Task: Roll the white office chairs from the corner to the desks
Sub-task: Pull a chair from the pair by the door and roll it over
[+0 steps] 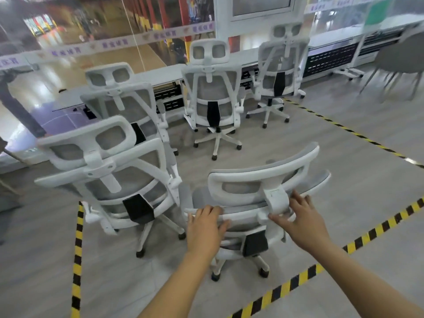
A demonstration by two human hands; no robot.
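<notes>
Office: desks (160, 75), mesh chairs (212, 88)

Bright, even indoor light; wide-angle bend and soft blur toward the edges.

Lit from above and from beyond the glass wall (91, 42) far ahead of the hands, with pale glare patches on the shiny floor behind it. Soft, weak shadows only under the chairs. Sharpest around the left hand (205, 228) and right hand (300, 216) on the nearest chair (259, 187); slight motion smear on its headrest. Blurred and washed out far ahead and to the right, near the grey chair (399, 56). Striped floor tape (76, 255) bowed by lens distortion left of the hands; desks (160, 74) curved likewise.
</notes>
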